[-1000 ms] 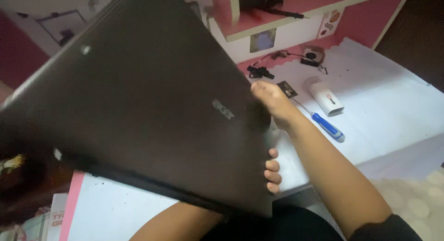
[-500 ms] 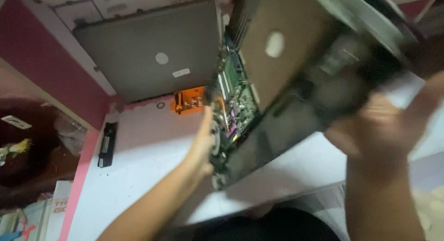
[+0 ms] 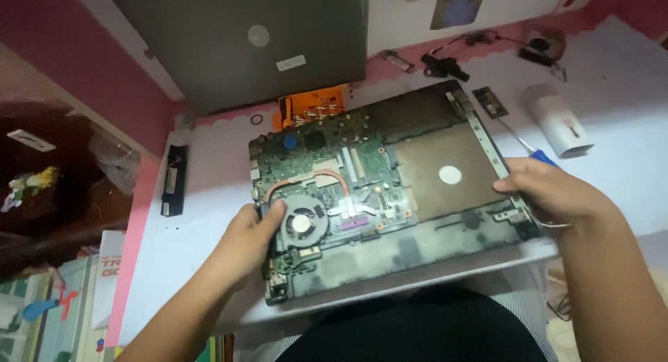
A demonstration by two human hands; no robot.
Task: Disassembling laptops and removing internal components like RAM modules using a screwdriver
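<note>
Here, at centre frame, the opened laptop base (image 3: 390, 195) lies flat on the bench (image 3: 202, 230). Our left hand (image 3: 247, 240) presses its left edge, thumb beside the fan (image 3: 300, 223); our right hand (image 3: 553, 191) closes on the right edge. We judge it stiff, fairly heavy and fragile inside: hold the frame edges, never the green board (image 3: 334, 174).

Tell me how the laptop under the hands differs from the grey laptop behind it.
The opened laptop lies with its insides bare, showing a green circuit board, a round fan and a copper pipe; the closed grey laptop shows only a plain lid. The opened one is held by the left hand and right hand; the closed one is untouched, farther back. Both lie flat on the white table.
</note>
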